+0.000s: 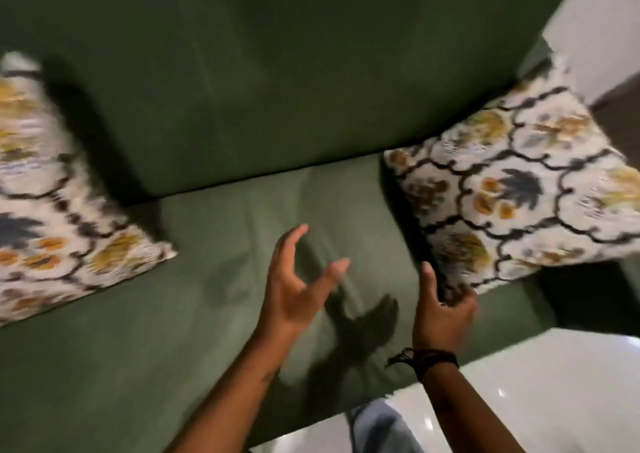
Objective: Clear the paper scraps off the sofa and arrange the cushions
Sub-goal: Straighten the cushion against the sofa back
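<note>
A green sofa [263, 113] fills the view. One patterned cushion [48, 203], white with yellow and dark blue motifs, leans at the left end of the seat. A matching cushion [519, 182] rests at the right end against the backrest. My right hand [441, 310] touches the lower left corner of the right cushion, with the fingers curled at its edge. My left hand [298, 279] hovers above the middle of the seat, fingers spread and holding nothing. No paper scraps show on the seat.
A glossy white floor [540, 393] lies in front of the sofa at the lower right. A white wall [595, 29] stands beyond the right armrest. A blue jeans leg [384, 428] shows at the bottom edge.
</note>
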Tool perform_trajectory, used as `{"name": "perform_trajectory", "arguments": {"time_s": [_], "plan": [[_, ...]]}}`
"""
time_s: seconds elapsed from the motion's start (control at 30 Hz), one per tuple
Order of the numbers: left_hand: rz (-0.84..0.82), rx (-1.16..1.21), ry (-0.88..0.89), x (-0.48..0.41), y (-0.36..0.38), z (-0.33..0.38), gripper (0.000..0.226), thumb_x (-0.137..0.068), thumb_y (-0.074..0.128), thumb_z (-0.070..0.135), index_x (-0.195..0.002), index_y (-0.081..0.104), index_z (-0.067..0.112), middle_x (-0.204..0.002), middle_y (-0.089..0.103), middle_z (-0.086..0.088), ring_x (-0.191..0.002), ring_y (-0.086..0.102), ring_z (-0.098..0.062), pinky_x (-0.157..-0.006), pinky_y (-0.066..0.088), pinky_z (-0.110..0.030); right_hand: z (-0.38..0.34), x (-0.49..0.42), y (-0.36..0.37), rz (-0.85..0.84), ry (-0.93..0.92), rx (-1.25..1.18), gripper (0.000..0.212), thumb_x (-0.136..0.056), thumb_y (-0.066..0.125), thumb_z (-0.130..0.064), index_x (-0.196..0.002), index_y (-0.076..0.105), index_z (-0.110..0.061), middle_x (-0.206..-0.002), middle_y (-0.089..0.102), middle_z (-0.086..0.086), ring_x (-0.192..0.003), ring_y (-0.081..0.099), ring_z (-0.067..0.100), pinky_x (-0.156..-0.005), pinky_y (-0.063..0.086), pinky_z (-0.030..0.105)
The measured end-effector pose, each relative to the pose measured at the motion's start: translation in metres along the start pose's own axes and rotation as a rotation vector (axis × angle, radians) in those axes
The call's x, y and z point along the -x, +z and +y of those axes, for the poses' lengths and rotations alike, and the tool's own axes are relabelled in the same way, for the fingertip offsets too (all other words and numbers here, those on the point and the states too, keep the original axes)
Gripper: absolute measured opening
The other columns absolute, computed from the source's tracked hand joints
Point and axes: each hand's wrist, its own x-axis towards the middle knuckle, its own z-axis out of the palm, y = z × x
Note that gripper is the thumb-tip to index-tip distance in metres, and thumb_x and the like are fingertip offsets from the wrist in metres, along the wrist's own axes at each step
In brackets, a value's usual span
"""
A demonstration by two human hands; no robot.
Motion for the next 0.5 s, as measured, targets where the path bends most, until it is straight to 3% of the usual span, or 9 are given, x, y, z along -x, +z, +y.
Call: {"name": "perform_trajectory", "arguments": {"time_s": [0.07,0.1,0.17,0.27,0.33,0.4,0.5], "plan": [[-0.205,-0.011,0.021,-0.039,0.066,0.025,0.090,-0.058,0.071,0.065,-0.136,0.047,0.026,-0.139,0.049,0.008,-0.129,0.045,-0.002,-0.100,0.031,-0.001,0.008,-0.057,-0.042,0.113,0.179,-0.015,0.096,-0.055,0.065,-0.080,-0.121,0.048,-0.013,-0.124,0.053,0.014,-0.112,0.051,0.024,-0.100,0.043,0.040],[-0.261,0.017,0.023,-0.060,0.092,0.037,0.092,-0.057,0.072,0.065,-0.136,0.047,0.025,-0.139,0.050,0.007,-0.131,0.045,-0.005,-0.101,0.032,-0.003,0.009,-0.078,-0.054,0.100,0.226,-0.024,0.108,-0.054,0.065,-0.080,-0.133,0.042,-0.011,-0.134,0.049,0.014,-0.120,0.048,0.026,-0.104,0.040,0.042],[-0.291,0.089,0.008,-0.113,0.156,0.061,0.096,-0.054,0.073,0.062,-0.134,0.048,0.017,-0.140,0.052,-0.003,-0.135,0.047,-0.018,-0.112,0.035,-0.020,0.006,-0.121,-0.069,0.032,0.244,-0.096,0.121,-0.053,0.068,-0.076,-0.147,0.024,-0.013,-0.150,0.038,0.014,-0.134,0.040,0.028,-0.112,0.034,0.042],[-0.329,0.049,-0.058,-0.194,0.225,0.094,0.113,-0.048,0.072,0.078,-0.138,0.046,0.015,-0.143,0.054,-0.009,-0.130,0.053,-0.022,-0.114,0.041,-0.042,-0.012,-0.175,-0.063,-0.039,0.139,-0.252,0.107,-0.061,0.081,-0.054,-0.146,0.025,-0.020,-0.135,0.053,-0.002,-0.122,0.054,0.016,-0.102,0.044,0.023],[-0.436,-0.013,-0.113,-0.228,0.264,0.107,0.122,-0.042,0.063,0.093,-0.140,0.045,0.021,-0.141,0.057,-0.006,-0.125,0.056,-0.022,-0.110,0.044,-0.047,-0.026,-0.201,-0.055,-0.045,0.130,-0.328,0.100,-0.063,0.084,-0.044,-0.142,0.029,-0.018,-0.125,0.055,-0.008,-0.111,0.058,0.008,-0.105,0.044,0.031],[-0.478,-0.064,-0.119,-0.240,0.288,0.109,0.114,-0.047,0.056,0.096,-0.137,0.049,0.025,-0.139,0.058,-0.006,-0.123,0.057,-0.024,-0.109,0.043,-0.051,-0.035,-0.213,-0.048,-0.043,0.154,-0.348,0.098,-0.061,0.086,-0.041,-0.138,0.032,-0.015,-0.129,0.056,-0.003,-0.112,0.059,0.013,-0.107,0.042,0.037],[-0.288,0.009,-0.096,-0.230,0.294,0.110,0.083,-0.061,0.056,0.088,-0.113,0.067,0.024,-0.115,0.073,0.000,-0.107,0.067,-0.018,-0.104,0.050,-0.046,-0.045,-0.211,-0.050,-0.094,0.075,-0.376,0.078,-0.062,0.087,-0.025,-0.130,0.048,-0.017,-0.122,0.065,-0.006,-0.104,0.066,0.007,-0.104,0.048,0.038]]}}
